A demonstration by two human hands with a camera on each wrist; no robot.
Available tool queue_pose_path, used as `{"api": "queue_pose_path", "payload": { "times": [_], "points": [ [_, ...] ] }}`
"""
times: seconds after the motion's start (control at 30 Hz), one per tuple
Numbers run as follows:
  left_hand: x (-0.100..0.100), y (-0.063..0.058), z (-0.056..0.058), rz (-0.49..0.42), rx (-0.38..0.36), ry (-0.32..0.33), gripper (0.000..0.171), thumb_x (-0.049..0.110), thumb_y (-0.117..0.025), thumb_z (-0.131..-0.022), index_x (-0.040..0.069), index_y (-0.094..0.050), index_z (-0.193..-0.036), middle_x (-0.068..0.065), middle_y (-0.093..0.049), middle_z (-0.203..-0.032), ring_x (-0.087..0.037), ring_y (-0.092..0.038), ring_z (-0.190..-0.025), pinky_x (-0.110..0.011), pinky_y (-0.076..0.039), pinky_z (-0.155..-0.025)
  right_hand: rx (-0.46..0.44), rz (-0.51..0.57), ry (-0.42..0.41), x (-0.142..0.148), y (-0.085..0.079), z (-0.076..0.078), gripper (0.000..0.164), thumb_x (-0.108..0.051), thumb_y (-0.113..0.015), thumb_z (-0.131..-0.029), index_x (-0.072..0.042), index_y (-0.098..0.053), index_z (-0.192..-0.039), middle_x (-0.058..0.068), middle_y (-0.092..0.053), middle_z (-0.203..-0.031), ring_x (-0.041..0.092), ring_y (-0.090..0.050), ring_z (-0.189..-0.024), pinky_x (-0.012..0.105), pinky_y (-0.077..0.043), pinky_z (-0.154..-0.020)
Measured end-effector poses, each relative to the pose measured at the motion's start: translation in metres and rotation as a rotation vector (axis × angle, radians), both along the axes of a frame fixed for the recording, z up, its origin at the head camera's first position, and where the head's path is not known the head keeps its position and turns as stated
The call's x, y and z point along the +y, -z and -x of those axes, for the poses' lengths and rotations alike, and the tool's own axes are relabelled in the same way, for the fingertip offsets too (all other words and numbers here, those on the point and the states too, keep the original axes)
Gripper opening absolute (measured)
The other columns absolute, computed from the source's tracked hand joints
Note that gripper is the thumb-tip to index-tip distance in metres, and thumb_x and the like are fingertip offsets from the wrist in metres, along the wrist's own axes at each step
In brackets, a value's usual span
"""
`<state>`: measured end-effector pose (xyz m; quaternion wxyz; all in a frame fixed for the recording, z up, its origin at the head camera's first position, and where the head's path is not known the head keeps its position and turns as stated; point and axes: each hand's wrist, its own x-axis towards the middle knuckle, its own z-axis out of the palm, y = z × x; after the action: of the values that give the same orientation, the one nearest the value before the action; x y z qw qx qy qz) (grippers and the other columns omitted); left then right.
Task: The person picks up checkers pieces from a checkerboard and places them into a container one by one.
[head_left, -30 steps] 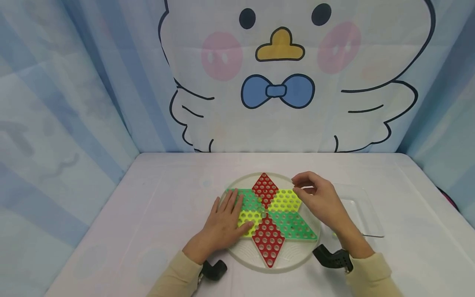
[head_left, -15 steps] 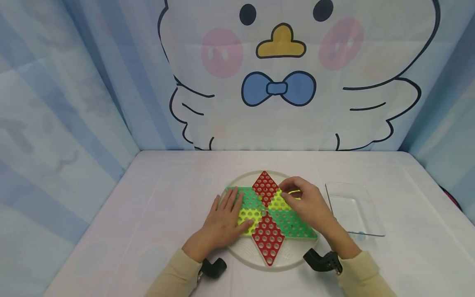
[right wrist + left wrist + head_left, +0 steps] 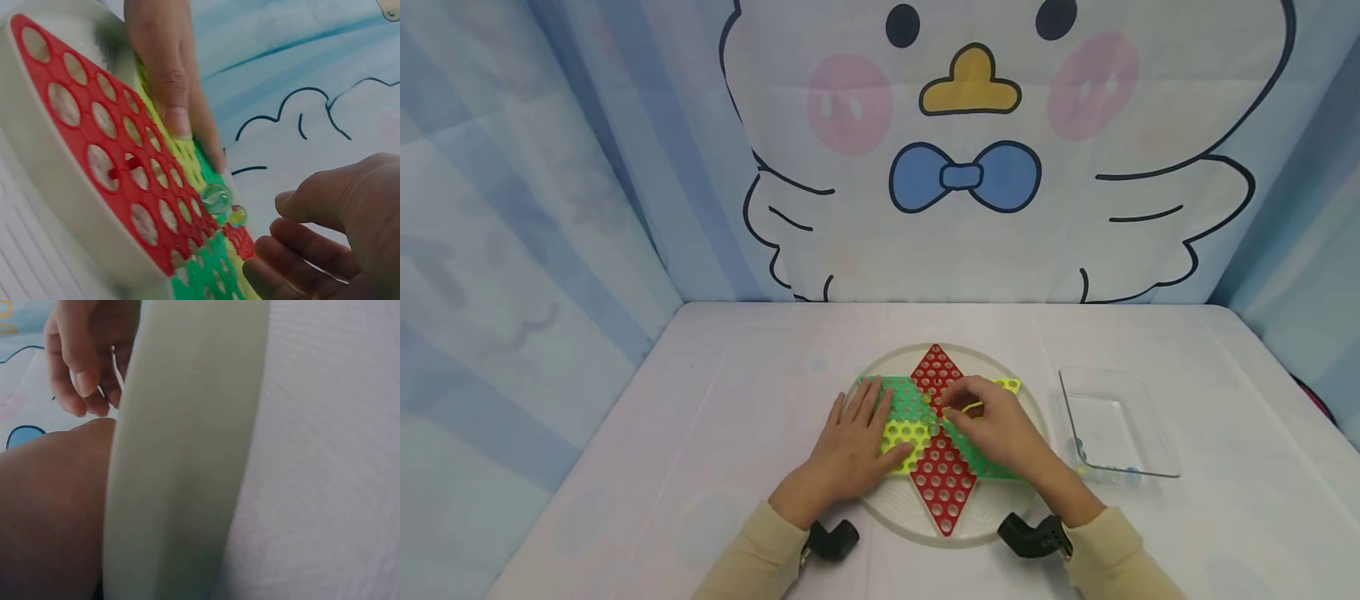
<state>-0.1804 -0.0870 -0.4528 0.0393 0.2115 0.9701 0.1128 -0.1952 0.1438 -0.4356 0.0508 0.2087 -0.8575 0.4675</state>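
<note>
A round cream Chinese checkers board (image 3: 992, 521) has a star of red, green and yellow holed panels. My left hand (image 3: 850, 458) rests on its left part, fingers spread nearly straight over the green and yellow panels. My right hand (image 3: 1000, 429) is over the right of the centre, thumb and fingers bent close together; whether a marble is between the fingertips cannot be told. In the right wrist view, a clear greenish marble (image 3: 217, 199) and a smaller marble with a yellow core (image 3: 237, 215) sit on the board near those fingertips.
A clear plastic tray (image 3: 1150, 417) stands right of the board, with several marbles (image 3: 1079, 450) near its front left. White cloth covers the table (image 3: 760, 375), and a printed curtain (image 3: 970, 250) hangs behind it.
My right hand has moved left, from the board's right edge near the tray toward its centre. The tray is now less covered. My left hand stays on the board.
</note>
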Motion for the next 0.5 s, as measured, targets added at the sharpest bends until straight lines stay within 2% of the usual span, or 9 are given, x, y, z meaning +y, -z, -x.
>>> {"api": "queue_pose_path", "payload": {
  "times": [0.33, 0.5],
  "points": [
    [0.0008, 0.0004, 0.0006, 0.006, 0.014, 0.005, 0.084, 0.060, -0.038, -0.101, 0.003, -0.017, -0.159, -0.016, -0.008, -0.167, -0.033, -0.006, -0.155, -0.059, -0.009, -0.122, 0.013, -0.055, 0.003, -0.0056, 0.0059, -0.0016, 0.015, -0.001, -0.073, -0.086, -0.006, -0.067, -0.098, 0.005, -0.070, -0.093, 0.012, -0.065, -0.084, 0.027, -0.056, -0.075],
    [0.0006, 0.0010, 0.0008, 0.008, 0.014, 0.004, 0.084, 0.060, -0.038, -0.101, 0.004, -0.017, -0.159, -0.016, -0.008, -0.167, -0.033, -0.006, -0.155, -0.058, -0.010, -0.122, 0.025, -0.065, 0.013, -0.0086, 0.0081, -0.0026, 0.016, -0.001, -0.073, -0.085, -0.006, -0.067, -0.098, 0.004, -0.069, -0.093, 0.013, -0.065, -0.085, 0.029, -0.056, -0.076]
  ]
}}
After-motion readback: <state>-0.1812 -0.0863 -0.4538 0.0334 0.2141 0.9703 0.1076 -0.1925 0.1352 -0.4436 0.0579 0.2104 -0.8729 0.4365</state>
